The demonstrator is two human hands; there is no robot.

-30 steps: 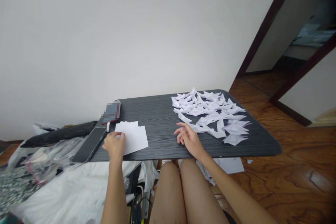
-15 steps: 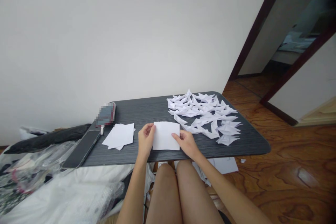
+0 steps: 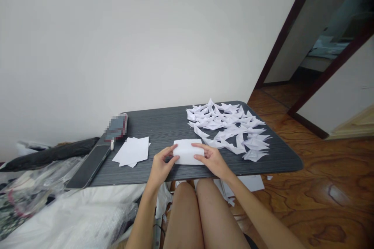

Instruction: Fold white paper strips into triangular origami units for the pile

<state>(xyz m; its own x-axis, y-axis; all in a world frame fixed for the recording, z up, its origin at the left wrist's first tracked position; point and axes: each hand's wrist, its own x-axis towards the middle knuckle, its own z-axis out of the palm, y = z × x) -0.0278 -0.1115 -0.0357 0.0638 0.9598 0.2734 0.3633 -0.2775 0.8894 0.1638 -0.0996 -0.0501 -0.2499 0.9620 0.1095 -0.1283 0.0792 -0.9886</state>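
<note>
Between my hands is a white sheet of paper (image 3: 187,152), bent over on itself near the front of the dark table (image 3: 163,124). My left hand (image 3: 162,162) pinches its left edge between thumb and fingers. At the right edge my right hand (image 3: 213,159) grips it the same way, with thumb below and fingers above. Left of my left hand lies a small loose stack of white paper squares (image 3: 133,151). Many folded white paper boats (image 3: 228,118) spread over the table's right side, close beyond my right hand.
A dark phone (image 3: 89,166) lies at the table's left edge, by a blurred-out device (image 3: 116,127). Plastic-wrapped bundles (image 3: 73,214) stand at the lower left. Paper sheets (image 3: 251,182) lie under the table on the wooden floor (image 3: 321,194). A doorway opens at the right.
The paper was flat and squarish; now it is bent over and shorter from front to back. Both hands have shifted slightly, thumbs now at its lower part.
</note>
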